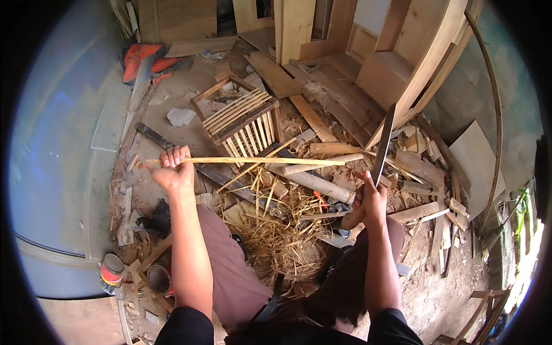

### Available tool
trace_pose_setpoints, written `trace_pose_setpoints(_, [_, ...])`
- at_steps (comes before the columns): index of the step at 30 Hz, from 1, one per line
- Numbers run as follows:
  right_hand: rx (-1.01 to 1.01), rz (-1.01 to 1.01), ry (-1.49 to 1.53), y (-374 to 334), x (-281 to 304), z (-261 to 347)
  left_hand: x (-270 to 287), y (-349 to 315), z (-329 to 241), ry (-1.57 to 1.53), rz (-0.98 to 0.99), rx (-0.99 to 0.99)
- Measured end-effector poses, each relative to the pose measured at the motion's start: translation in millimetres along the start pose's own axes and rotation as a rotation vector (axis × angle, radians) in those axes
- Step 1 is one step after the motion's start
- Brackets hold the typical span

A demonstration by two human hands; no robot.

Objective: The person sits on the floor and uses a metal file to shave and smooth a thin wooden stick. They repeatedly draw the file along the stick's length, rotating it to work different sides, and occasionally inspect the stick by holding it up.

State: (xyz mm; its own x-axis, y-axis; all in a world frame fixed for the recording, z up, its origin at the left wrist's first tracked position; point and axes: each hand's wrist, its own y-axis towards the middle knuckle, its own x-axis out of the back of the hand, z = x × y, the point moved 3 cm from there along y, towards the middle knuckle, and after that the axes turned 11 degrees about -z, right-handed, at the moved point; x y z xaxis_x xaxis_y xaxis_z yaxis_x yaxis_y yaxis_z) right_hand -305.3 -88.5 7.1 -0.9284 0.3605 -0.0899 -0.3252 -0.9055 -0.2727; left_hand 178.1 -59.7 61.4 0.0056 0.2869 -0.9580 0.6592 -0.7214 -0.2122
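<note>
My left hand (175,172) is closed round one end of a long, pale yellow-brown strip (264,161), which looks like split bamboo. The strip runs almost level to the right across the view. My right hand (371,200) grips the wooden handle (352,218) of a machete (383,144). Its long dark blade points up and away from me, apart from the strip's free end. Below, between my knees, lies a heap of thin shavings (287,241). A slatted wooden frame (241,118) rests tilted on the floor beyond the strip.
Offcuts and a grey pole (322,187) litter the ground ahead. Two cans, one a red and black can (111,270), stand by my left leg. Wooden cabinet-like framing (397,63) rises at the far right. A bluish panel (57,149) lines the left side. Orange cloth (140,57) lies far left.
</note>
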Motion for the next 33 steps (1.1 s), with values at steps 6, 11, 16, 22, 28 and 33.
trace_pose_setpoints(6, [-0.034, 0.07, 0.06, 3, -25, 2, 4, -1, 4, -0.016, -0.009, 0.03])
trace_pose_setpoints(11, [-0.051, 0.077, 0.098, 8, -29, -6, 4, -7, 19, -0.03, -0.017, 0.056])
trace_pose_setpoints(16, [-0.045, 0.125, 0.214, 4, -37, -7, 1, -5, 12, -0.029, 0.033, 0.074])
trace_pose_setpoints(22, [-0.163, 0.124, 0.388, 9, -31, -16, -17, -45, 72, 0.294, -0.103, 0.072])
trace_pose_setpoints(28, [-0.295, 0.192, 0.554, -5, -68, -49, 27, -104, 170, 1.253, 0.36, 0.381])
trace_pose_setpoints(33, [-0.258, 0.285, 0.389, -31, -88, -64, 42, -115, 199, 0.978, 0.426, 0.248])
